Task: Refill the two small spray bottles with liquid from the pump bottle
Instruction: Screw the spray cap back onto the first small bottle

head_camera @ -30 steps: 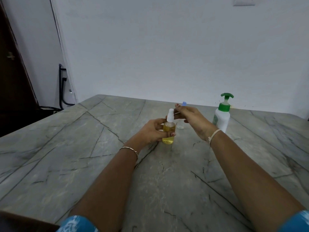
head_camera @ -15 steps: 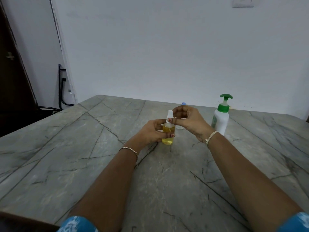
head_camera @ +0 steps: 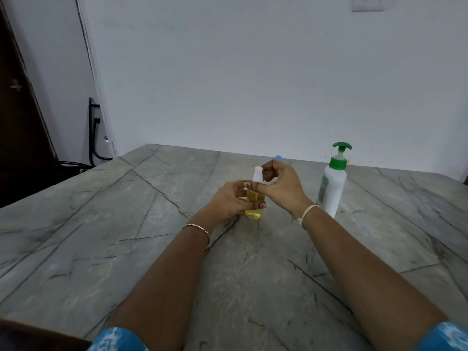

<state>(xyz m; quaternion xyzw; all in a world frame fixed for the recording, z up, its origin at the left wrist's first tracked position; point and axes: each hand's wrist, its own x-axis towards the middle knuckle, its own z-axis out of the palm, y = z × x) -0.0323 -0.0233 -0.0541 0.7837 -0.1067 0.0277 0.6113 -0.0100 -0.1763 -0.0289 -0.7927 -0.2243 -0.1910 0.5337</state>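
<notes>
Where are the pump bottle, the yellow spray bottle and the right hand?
pump bottle (head_camera: 332, 192), head view, white body.
yellow spray bottle (head_camera: 254, 213), head view, lower body below the fingers.
right hand (head_camera: 282, 186), head view, back of the hand.

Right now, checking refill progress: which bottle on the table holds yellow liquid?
The white-topped small spray bottle in the left hand; the pump bottle is opaque white with a green pump.

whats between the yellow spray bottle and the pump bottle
In the head view, the right hand fills that stretch between the yellow spray bottle and the pump bottle; a blue cap peeks above its knuckles.
</notes>
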